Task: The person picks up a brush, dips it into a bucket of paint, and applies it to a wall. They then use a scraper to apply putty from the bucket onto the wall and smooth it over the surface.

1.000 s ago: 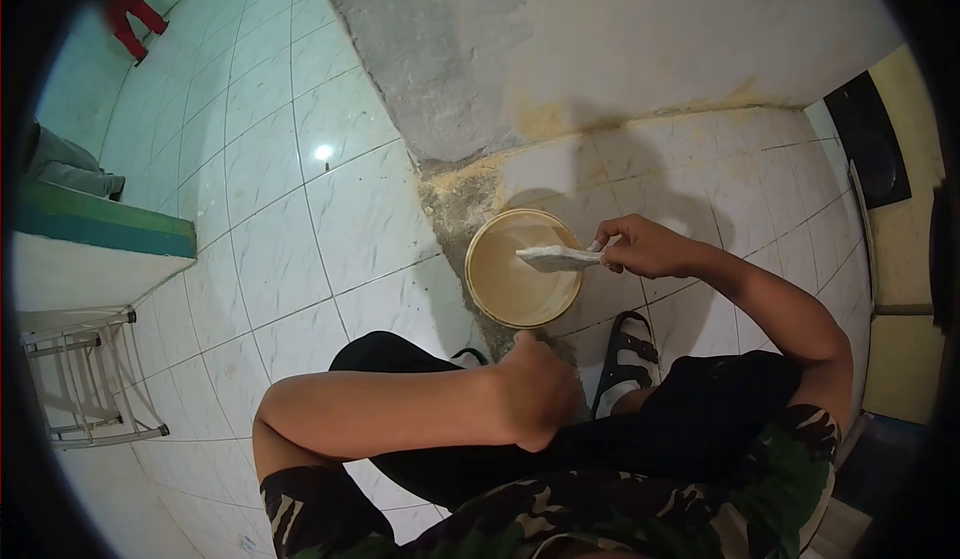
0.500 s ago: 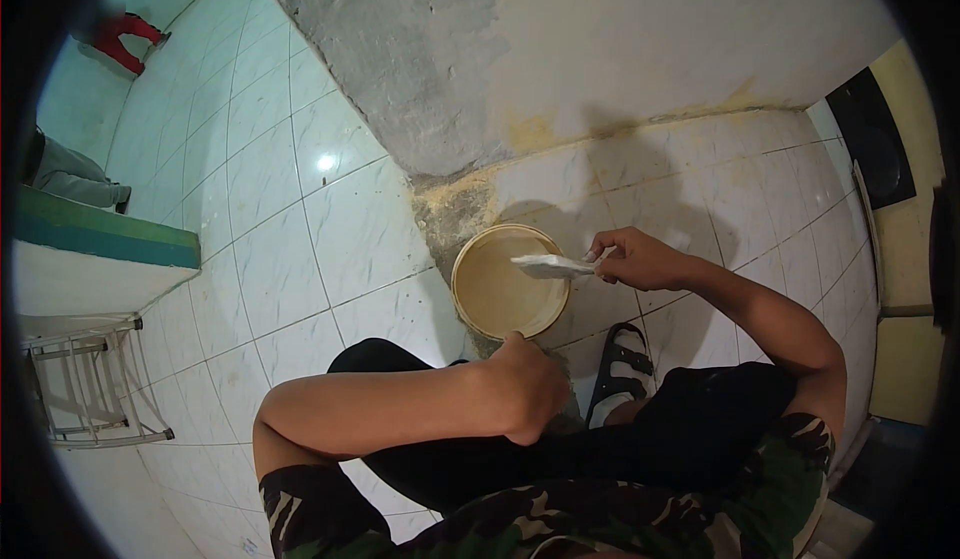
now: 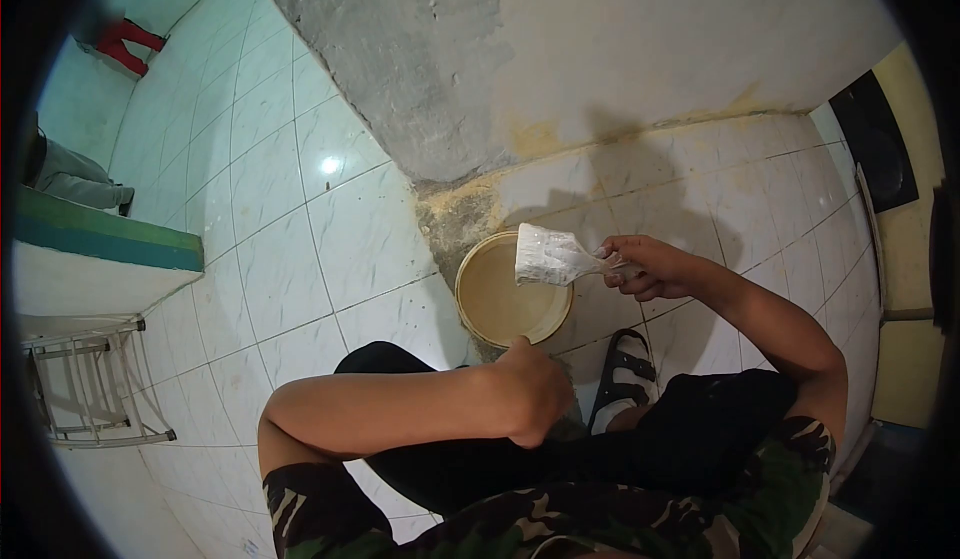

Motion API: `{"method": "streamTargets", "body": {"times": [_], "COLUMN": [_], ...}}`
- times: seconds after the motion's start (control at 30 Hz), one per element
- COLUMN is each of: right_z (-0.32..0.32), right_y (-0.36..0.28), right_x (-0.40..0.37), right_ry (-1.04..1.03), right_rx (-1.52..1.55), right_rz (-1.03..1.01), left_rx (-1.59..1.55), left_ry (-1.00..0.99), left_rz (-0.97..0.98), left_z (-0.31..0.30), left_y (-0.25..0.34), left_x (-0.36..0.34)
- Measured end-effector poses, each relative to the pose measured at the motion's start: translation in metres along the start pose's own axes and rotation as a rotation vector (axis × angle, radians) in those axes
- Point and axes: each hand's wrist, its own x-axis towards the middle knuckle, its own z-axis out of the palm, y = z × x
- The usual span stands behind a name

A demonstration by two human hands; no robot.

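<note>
My right hand (image 3: 652, 267) is closed round the handle of a wide paintbrush (image 3: 550, 256). The bristles are coated in thick white paint, with the broad face turned up to me. Below the brush, partly covered by it, stands a round, cream-coloured bucket (image 3: 487, 309) on the tiled floor. Its inside looks pale beige; how much it holds I cannot make out. My left hand (image 3: 535, 394) is closed at the near rim of the bucket, its thumb on the edge and its other fingers hidden beneath.
Ahead rises a patchy grey-and-white wall corner (image 3: 440, 79). My sandalled foot (image 3: 622, 379) is right of the bucket. A metal rack (image 3: 95, 379) and a green-edged ledge (image 3: 110, 234) are at left. Two people's legs, in red trousers (image 3: 130, 44) and grey trousers (image 3: 80, 181), show farther off.
My right hand has rotated the paintbrush from nearly edge-on to showing its broad painted face. The left hand stays at the bucket's rim.
</note>
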Motion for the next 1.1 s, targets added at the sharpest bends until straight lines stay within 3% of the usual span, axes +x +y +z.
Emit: {"method": "streamTargets", "body": {"times": [0.27, 0.53, 0.8, 0.83, 0.9, 0.93, 1.0, 1.03, 1.1], "right_z": [0.003, 0.079, 0.226, 0.237, 0.259, 0.288, 0.352, 0.357, 0.356], "right_y": [0.001, -0.065, -0.175, -0.186, -0.204, -0.205, -0.203, -0.205, -0.216], "right_x": [-0.001, -0.040, -0.094, -0.093, -0.092, -0.104, -0.135, -0.130, -0.108], "right_ry": [-0.043, -0.029, 0.380, 0.379, 0.662, 0.667, 0.974, 0.981, 1.072], "right_rx": [0.048, -0.077, -0.693, -0.697, -1.105, -1.105, -0.951, -0.952, -1.060], "right_rz": [-0.006, -0.288, -1.164, -1.176, -1.688, -1.702, -1.379, -1.391, -2.002], "left_rx": [0.066, 0.061, 0.124, 0.123, 0.136, 0.117, 0.110, 0.111, 0.125], "left_ry": [-0.150, 0.031, -0.001, 0.004, 0.010, 0.020, 0.035, 0.038, 0.042], "left_rz": [-0.011, -0.014, 0.000, 0.008, 0.009, 0.018, 0.026, 0.035, 0.042], "left_z": [-0.005, 0.012, 0.014, 0.017, 0.021, 0.023, 0.024, 0.025, 0.026], "left_y": [0.002, 0.000, 0.007, 0.006, 0.005, 0.004, 0.002, 0.000, -0.002], "left_x": [0.003, 0.000, -0.006, -0.005, -0.008, -0.011, -0.016, -0.018, -0.024]}}
